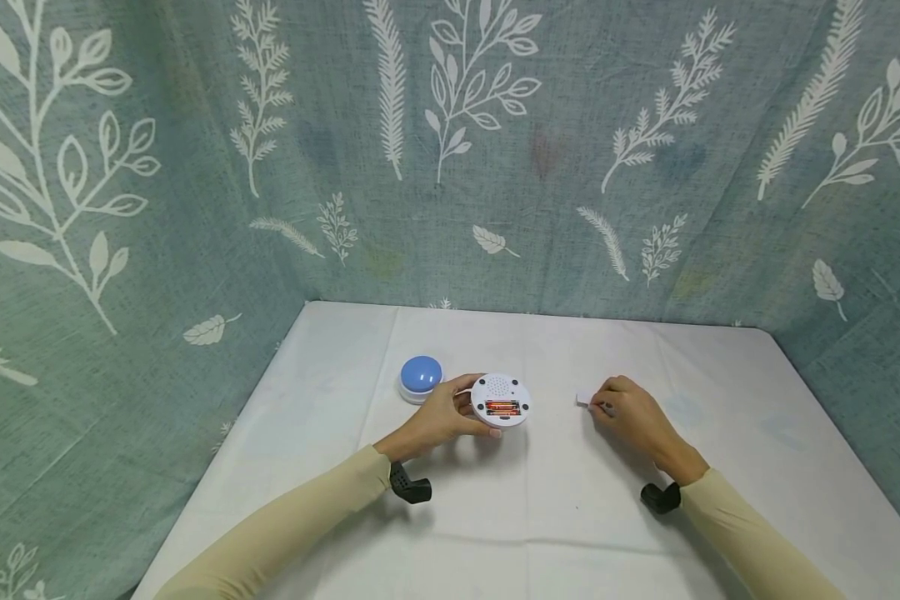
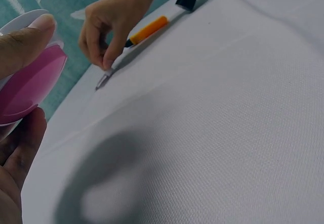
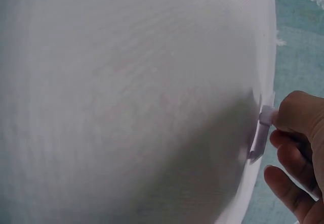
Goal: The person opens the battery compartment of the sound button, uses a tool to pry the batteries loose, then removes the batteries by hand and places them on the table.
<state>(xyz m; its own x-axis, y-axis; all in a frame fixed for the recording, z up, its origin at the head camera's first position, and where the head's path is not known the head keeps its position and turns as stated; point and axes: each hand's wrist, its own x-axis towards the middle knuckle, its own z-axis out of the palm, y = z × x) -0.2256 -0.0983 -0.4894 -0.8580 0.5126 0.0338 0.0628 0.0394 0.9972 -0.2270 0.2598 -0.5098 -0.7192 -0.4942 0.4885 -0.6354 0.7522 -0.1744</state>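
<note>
Left of the round device [image 1: 499,387], near it on the white table [image 1: 585,542], stands a blue-domed button [image 1: 422,374], its near right edge meeting the outline of the left hand [image 1: 441,418] in the head view. Right of the device, the left wrist view shows an orange handle [image 2: 150,29] just past the right hand [image 1: 632,417]; whether that hand touches it, I cannot tell. The left hand grips the device by its rim, raised off the table, batteries [image 1: 503,407] showing in its uncovered underside. Well to the device's right, the right hand pinches a small white piece [image 1: 583,399] between thumb and finger, near the tabletop.
</note>
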